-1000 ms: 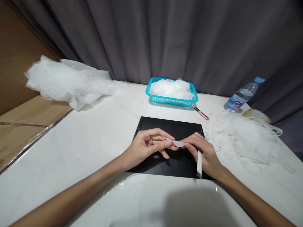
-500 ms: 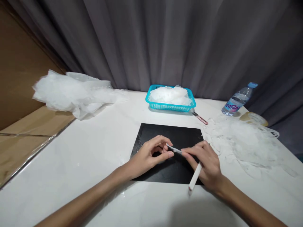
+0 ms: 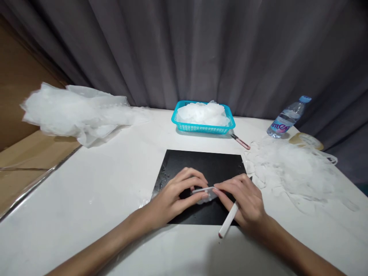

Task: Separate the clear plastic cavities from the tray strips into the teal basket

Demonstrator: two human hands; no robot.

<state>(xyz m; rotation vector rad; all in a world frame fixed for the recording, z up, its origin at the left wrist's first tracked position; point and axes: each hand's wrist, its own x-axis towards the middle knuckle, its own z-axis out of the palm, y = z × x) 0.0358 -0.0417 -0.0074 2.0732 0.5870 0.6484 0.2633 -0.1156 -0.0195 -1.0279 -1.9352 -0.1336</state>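
Note:
Above a black mat (image 3: 198, 163), both hands hold one small, thin, translucent white piece (image 3: 212, 194). My left hand (image 3: 184, 191) pinches its left end between thumb and fingers. With thumb and forefinger, my right hand (image 3: 244, 197) grips its right end. Tucked in that same hand is a slim white-handled tool (image 3: 229, 220), its handle slanting down to the left. A dark pointed tip shows beyond the knuckles; the tool's exact kind cannot be made out. Fingers hide part of the piece.
Behind the mat stands a turquoise basket (image 3: 203, 129) of white translucent pieces, with pink-handled thread snips (image 3: 240, 142) beside it. Translucent scraps (image 3: 304, 172), a water bottle (image 3: 284, 120) and a tape roll (image 3: 306, 140) lie right. A bulging plastic bag (image 3: 77, 113) rests left.
The translucent piece has been lowered towards the mat and turned, so more of its flat face shows. Both hands moved slightly down with it; the camera view shifted a little.

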